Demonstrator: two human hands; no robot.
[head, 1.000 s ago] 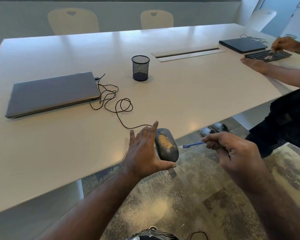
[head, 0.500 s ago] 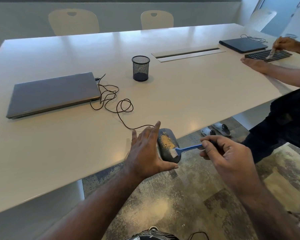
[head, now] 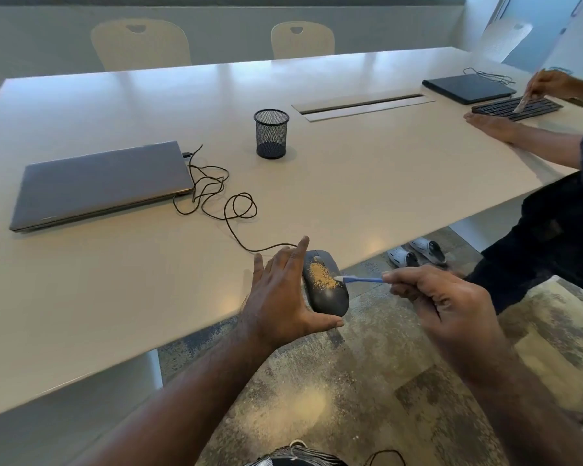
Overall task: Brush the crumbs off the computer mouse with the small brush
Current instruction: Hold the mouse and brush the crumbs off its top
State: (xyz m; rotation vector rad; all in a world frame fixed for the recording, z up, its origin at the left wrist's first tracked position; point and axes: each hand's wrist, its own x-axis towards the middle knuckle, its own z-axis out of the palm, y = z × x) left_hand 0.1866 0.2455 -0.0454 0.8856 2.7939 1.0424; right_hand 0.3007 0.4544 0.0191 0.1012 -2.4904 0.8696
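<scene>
Mouse (head: 327, 290) overhangs table (head: 350, 196) edge, open floor (head: 317, 398) beneath.

Bench (head: 115, 297) left of the left hand (head: 276, 297) is bare. Looped cable (head: 229, 210) lies beyond the hands; closed laptop (head: 101, 183) and mesh cup (head: 271, 133) stand farther back. Open air past the bench edge, right of the mouse (head: 327, 294).

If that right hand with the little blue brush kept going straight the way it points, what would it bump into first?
Most likely the crumbs on the computer mouse: the brush in the right hand points left at them, bristles seemingly touching already.
</scene>
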